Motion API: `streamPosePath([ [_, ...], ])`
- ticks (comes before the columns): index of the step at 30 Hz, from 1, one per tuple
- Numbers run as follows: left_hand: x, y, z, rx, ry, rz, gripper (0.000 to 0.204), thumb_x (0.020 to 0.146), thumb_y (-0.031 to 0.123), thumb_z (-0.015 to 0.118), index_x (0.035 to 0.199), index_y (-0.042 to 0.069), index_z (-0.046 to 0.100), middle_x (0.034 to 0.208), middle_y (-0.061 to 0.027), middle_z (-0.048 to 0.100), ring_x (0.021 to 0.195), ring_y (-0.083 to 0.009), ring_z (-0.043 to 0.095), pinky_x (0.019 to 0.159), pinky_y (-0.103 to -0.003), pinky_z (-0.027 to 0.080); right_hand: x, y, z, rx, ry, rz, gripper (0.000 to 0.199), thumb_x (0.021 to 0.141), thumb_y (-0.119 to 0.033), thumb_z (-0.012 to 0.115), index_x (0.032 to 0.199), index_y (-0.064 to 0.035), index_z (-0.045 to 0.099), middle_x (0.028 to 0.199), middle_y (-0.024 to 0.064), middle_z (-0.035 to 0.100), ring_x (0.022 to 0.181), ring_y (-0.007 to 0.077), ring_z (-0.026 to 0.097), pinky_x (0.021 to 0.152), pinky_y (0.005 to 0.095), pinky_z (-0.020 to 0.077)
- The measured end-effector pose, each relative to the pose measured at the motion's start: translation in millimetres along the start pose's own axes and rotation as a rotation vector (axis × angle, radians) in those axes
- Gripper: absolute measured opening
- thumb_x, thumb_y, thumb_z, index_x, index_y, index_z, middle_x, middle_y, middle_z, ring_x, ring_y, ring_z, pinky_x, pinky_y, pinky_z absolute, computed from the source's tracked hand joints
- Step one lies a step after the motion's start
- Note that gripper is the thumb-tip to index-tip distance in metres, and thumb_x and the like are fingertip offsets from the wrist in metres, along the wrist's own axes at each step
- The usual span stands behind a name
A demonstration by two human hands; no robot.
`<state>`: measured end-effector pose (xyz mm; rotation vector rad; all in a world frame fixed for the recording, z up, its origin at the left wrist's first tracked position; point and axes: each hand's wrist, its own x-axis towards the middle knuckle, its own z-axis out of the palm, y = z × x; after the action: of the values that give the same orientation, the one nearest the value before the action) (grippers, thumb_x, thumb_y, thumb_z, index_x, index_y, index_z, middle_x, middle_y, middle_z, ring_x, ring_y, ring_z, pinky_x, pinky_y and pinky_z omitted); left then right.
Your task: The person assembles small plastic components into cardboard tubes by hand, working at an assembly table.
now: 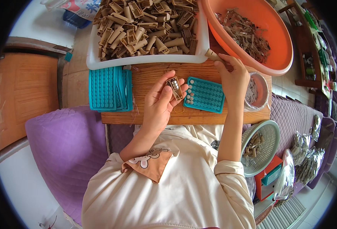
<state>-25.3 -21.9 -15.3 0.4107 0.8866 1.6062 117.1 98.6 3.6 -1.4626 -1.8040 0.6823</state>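
Observation:
My left hand (161,102) holds a small tan plastic clip-like part (175,87) with small metal pieces set in it, just above the wooden board (153,78). My right hand (233,78) is raised near the white tray's corner and pinches another tan part (213,55). Between the two hands lies a teal perforated tray (205,95) with a few small silver beads along its left edge.
A white tray (145,60) heaped with tan plastic parts sits at the back. An orange basin (267,34) holds thin metal pieces. A stack of teal trays (109,88) lies left. A small clear bowl (259,91) and a green basket (262,147) are right.

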Motion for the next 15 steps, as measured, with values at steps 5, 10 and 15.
streamPosePath([
  [5, -0.8, -3.6, 14.0, 0.075, -0.04, 0.107, 0.037, 0.087, 0.012, 0.047, 0.121, 0.001, 0.038, 0.11, -0.014, 0.052, 0.103, -0.0234, 0.051, 0.087, -0.032, 0.043, -46.4, -2.7, -5.5, 0.388, 0.029, 0.107, 0.022, 0.072, -0.007, 0.065, 0.092, 0.0017, 0.06, 0.082, 0.007, 0.059, 0.074, 0.0129, 0.056, 0.066, 0.0242, 0.0447],
  [10, -6.8, -12.2, 19.7, 0.157, -0.071, 0.155, 0.037, 0.084, 0.01, 0.052, 0.118, 0.0, 0.042, 0.11, -0.0112, 0.053, 0.1, -0.015, 0.051, 0.085, -0.026, 0.041, -99.7, -18.0, 13.7, 0.944, 0.038, 0.149, 0.024, 0.076, -0.005, 0.062, 0.098, 0.0031, 0.058, 0.098, 0.0092, 0.052, 0.09, 0.0145, 0.05, 0.077, 0.0243, 0.0424],
  [15, -10.4, -12.9, 24.5, 0.233, -0.166, 0.193, 0.033, 0.082, 0.008, 0.055, 0.113, -0.001, 0.046, 0.109, -0.0093, 0.053, 0.092, -0.0079, 0.05, 0.081, -0.021, 0.042, -105.0, -16.7, 21.0, 1.008, 0.013, 0.198, 0.024, 0.077, -0.007, 0.061, 0.099, 0.0021, 0.057, 0.094, 0.0081, 0.052, 0.086, 0.0137, 0.052, 0.076, 0.0241, 0.0425],
])
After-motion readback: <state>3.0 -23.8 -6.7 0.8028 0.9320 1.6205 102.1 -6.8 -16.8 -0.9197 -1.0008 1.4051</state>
